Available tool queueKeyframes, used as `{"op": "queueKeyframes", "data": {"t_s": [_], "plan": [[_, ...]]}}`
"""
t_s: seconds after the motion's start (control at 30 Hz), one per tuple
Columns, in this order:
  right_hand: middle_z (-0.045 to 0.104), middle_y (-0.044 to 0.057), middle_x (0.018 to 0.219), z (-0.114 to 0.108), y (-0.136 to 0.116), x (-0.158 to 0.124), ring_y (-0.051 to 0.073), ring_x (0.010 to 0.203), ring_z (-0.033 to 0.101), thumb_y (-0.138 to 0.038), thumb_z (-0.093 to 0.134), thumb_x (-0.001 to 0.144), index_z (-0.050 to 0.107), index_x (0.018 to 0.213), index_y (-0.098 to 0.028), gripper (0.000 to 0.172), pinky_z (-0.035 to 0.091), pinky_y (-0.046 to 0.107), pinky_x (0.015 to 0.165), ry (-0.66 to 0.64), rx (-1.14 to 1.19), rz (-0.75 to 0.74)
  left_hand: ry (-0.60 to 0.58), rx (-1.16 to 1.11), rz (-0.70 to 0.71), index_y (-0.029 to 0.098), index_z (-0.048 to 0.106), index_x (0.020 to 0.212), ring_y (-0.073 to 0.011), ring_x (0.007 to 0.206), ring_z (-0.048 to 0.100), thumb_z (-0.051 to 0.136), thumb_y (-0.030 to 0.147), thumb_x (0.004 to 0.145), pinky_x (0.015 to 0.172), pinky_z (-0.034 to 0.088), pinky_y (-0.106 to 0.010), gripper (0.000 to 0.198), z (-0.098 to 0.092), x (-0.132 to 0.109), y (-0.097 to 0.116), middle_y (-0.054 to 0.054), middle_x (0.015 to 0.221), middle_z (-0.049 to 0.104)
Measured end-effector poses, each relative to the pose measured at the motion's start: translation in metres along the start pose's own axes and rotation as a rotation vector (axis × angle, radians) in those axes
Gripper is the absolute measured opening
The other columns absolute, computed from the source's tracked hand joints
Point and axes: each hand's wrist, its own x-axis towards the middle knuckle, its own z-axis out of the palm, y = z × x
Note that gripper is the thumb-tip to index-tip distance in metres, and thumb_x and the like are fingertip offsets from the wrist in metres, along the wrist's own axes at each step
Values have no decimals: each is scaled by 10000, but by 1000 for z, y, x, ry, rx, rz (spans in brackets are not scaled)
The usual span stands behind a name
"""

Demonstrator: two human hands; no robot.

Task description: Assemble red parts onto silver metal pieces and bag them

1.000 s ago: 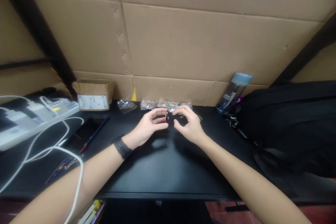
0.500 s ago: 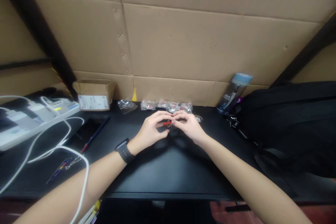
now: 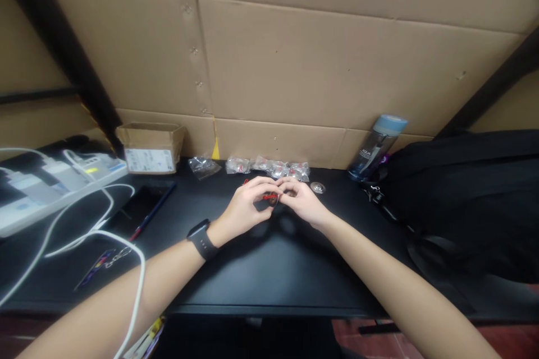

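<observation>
My left hand (image 3: 249, 202) is closed at the fingertips around a small round brownish thing with a red cord (image 3: 272, 197). A bit of the red cord shows beyond my left fingers. My right hand (image 3: 301, 201) meets it from the other side, its thumb and fingers pinched on the same thing. The fingers cover most of it, so its exact kind is unclear. Just beyond my right hand, a small shiny round disc (image 3: 318, 187) lies on the black table (image 3: 269, 275). Behind the hands sit several clear plastic packets (image 3: 278, 169) with small red and silvery contents.
On the left are a cardboard box (image 3: 150, 148), a white power strip (image 3: 63, 202) with cables, a dark phone-like device (image 3: 145, 210) and a keychain (image 3: 101, 266). A crumpled clear bag (image 3: 204, 168) lies farther back. A water bottle (image 3: 374, 148) and black backpack (image 3: 463, 207) stand right.
The hands stay together around the small thing with slight finger movement. More red cord shows beyond the left fingers, and the disc is less covered. The view has shifted a little.
</observation>
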Motion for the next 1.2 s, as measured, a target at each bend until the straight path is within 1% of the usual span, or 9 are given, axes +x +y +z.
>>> {"op": "queueKeyframes", "data": {"t_s": [0.3, 0.4, 0.47, 0.57, 0.73, 0.87, 1.03, 1.1, 1.2], "plan": [[591, 103, 1207, -15, 1, 6, 253, 1135, 593, -340, 698, 790, 710, 736, -175, 174, 480, 404, 957, 96, -100, -1, 56, -74, -36, 220, 667, 1115, -201, 1140, 622, 649, 89, 804, 934, 621, -343, 338, -1, 3, 3, -83, 1254, 568], [597, 102, 1191, -16, 0, 6, 250, 1115, 603, -326, 687, 793, 703, 728, -177, 163, 484, 394, 922, 107, -104, -26, 39, -34, -57, 218, 627, 1112, -201, 1122, 617, 657, 100, 802, 898, 616, -323, 333, -1, 4, 2, -82, 1230, 569], [598, 99, 1185, -15, -1, 5, 248, 1097, 610, -304, 680, 795, 702, 721, -180, 146, 483, 390, 901, 118, -150, -39, 22, 36, -54, 220, 601, 1133, -208, 1109, 615, 671, 111, 799, 931, 591, -349, 359, -2, 4, 0, -80, 1216, 585], [596, 88, 1183, -15, -1, 4, 250, 1123, 600, -256, 674, 795, 712, 732, -191, 98, 475, 395, 917, 137, -276, -84, -39, 176, -43, 217, 573, 1168, -226, 1083, 615, 690, 145, 808, 993, 530, -407, 385, -4, 4, -4, -75, 1169, 619], [594, 85, 1170, -10, 6, 2, 272, 1200, 557, -182, 706, 767, 713, 739, -202, 35, 415, 458, 1062, 140, -488, -218, -206, 303, -60, 221, 575, 1166, -244, 1060, 615, 664, 199, 851, 960, 512, -401, 328, -4, -1, -13, -78, 1153, 622], [598, 97, 1173, -6, 18, 3, 283, 1209, 538, -196, 716, 789, 711, 745, -199, 45, 393, 481, 1102, 151, -585, -231, -273, 408, -71, 234, 578, 1241, -286, 1181, 590, 676, 200, 834, 1025, 479, -440, 420, -3, -5, -16, -94, 1262, 610], [605, 102, 1153, -9, 33, 9, 283, 1187, 544, -202, 724, 796, 716, 742, -198, 55, 416, 479, 1086, 167, -642, -208, -335, 442, -26, 261, 602, 1294, -299, 1322, 533, 625, 219, 897, 1094, 420, -477, 399, -4, -7, -14, -102, 1398, 589], [606, 100, 1152, -11, 36, 10, 283, 1192, 544, -189, 718, 796, 721, 747, -197, 50, 416, 478, 1088, 172, -645, -194, -393, 473, -7, 305, 572, 1377, -324, 1416, 457, 600, 250, 932, 1136, 368, -523, 449, -3, -8, -14, -89, 1484, 549], [606, 98, 1144, -10, 38, 11, 280, 1191, 541, -195, 708, 808, 722, 758, -198, 52, 430, 469, 1076, 185, -659, -202, -460, 524, -41, 362, 480, 1492, -374, 1480, 375, 570, 334, 971, 1150, 312, -601, 530, -2, -9, -17, -73, 1560, 496]]}}
